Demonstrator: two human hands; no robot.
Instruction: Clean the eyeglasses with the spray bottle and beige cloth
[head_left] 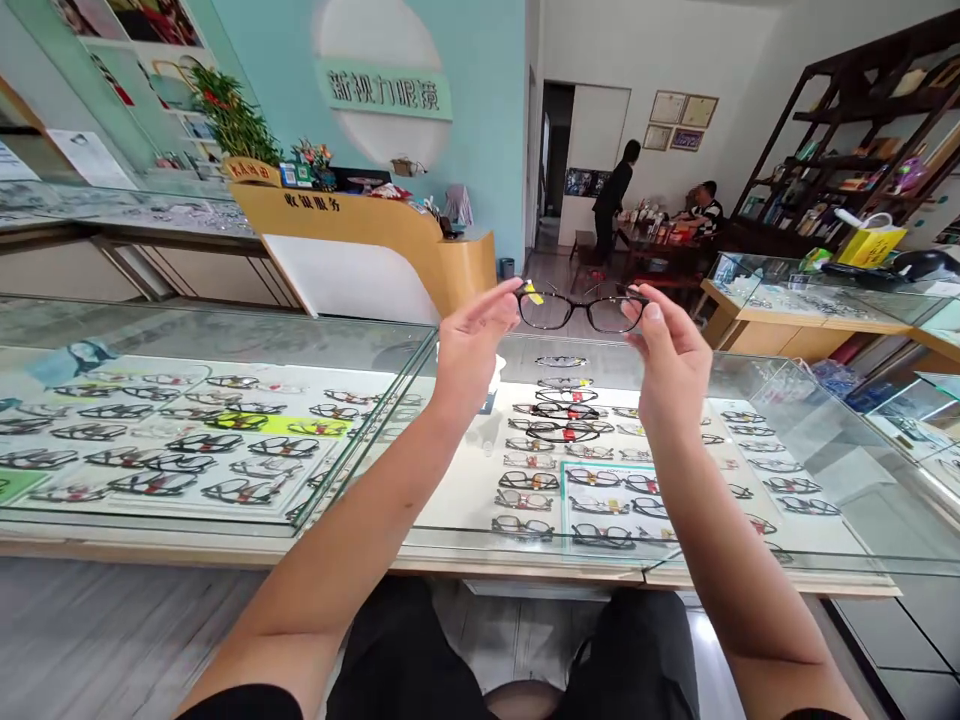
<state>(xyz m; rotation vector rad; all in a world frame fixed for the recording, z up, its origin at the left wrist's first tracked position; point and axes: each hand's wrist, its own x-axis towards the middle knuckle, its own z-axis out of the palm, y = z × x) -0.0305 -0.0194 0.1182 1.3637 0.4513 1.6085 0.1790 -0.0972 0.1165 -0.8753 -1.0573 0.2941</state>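
Observation:
A pair of dark-framed eyeglasses is held up in front of me, above the glass display case. My left hand pinches the glasses at their left end, near a small yellow tag on that lens. At the other end, my right hand grips the frame between thumb and fingers. Both arms are stretched forward. Rows of eyeglasses lie under the glass below my hands, some with red tags.
More eyeglasses fill the left section of the case. Behind stands a wooden-topped service counter with a plant. In the back, one person stands by a table and another person sits. Another glass case is at right.

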